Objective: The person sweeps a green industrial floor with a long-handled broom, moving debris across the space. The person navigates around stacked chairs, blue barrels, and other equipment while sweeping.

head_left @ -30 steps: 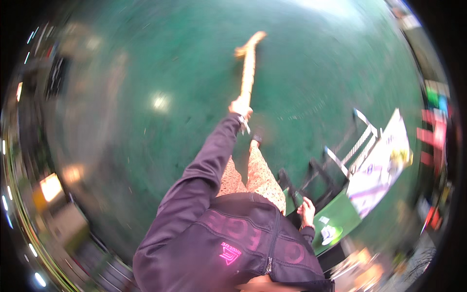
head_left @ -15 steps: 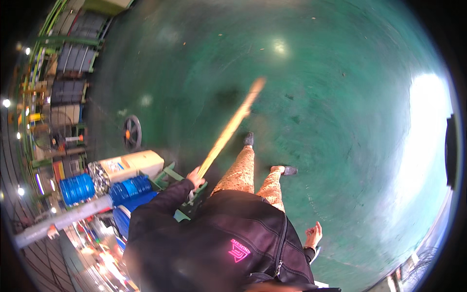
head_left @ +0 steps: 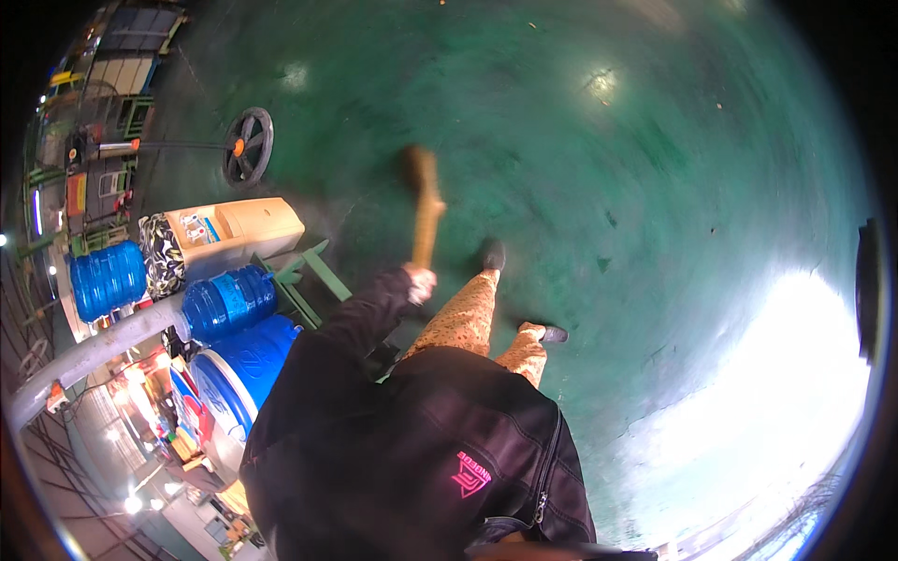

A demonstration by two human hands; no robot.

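Note:
My left hand is closed around one end of a yellow stick. The stick points away from me over the green floor, ahead of my feet, and looks shorter from this angle. Its far end is brown and smeared by motion, so its shape is unclear. A small stub juts from its side near that end. My right hand does not show; the dark jacket fills the lower middle of the view.
On the left stand blue water bottles, a beige water dispenser and a blue drum. A green metal frame sits beside them. Farther off is a fan with a round black base. Bright light falls on the green floor at right.
The stick's far end has swung left and the stick looks shorter. My right hand has gone out of view. The bottles and fan base sit differently as my view turned and my feet stepped.

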